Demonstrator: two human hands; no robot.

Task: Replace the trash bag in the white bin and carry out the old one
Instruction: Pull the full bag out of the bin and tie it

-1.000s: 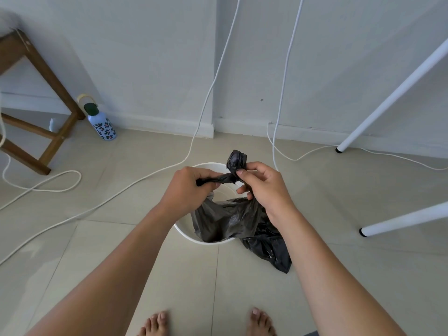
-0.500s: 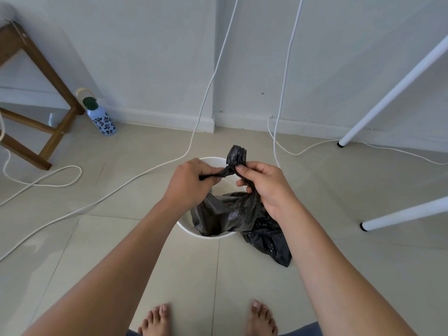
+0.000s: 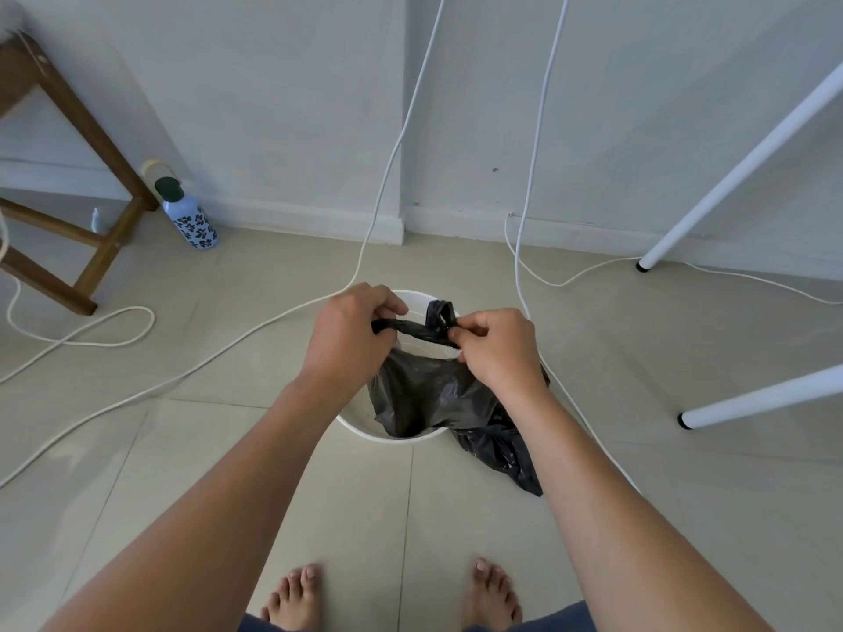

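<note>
A black trash bag (image 3: 424,394) hangs above the round white bin (image 3: 365,431) on the tiled floor. Its twisted top stretches between my two hands. My left hand (image 3: 346,335) grips one twisted end at the left. My right hand (image 3: 497,348) pinches the other end beside a small knot or loop that sticks up. A second piece of black plastic (image 3: 502,449) lies crumpled on the floor at the bin's right side, partly behind my right forearm. Most of the bin's inside is hidden by the bag.
White cables (image 3: 255,330) trail across the floor to the left and right of the bin. A wooden stool (image 3: 86,248) and a flowered blue bottle (image 3: 191,221) stand at the back left. Two white slanted legs (image 3: 752,399) stand at the right. My bare feet (image 3: 296,599) are below.
My hands have drawn apart, pulling the twisted top of the bag taut between them. The right hand has shifted right and the loop now sits between the hands.
</note>
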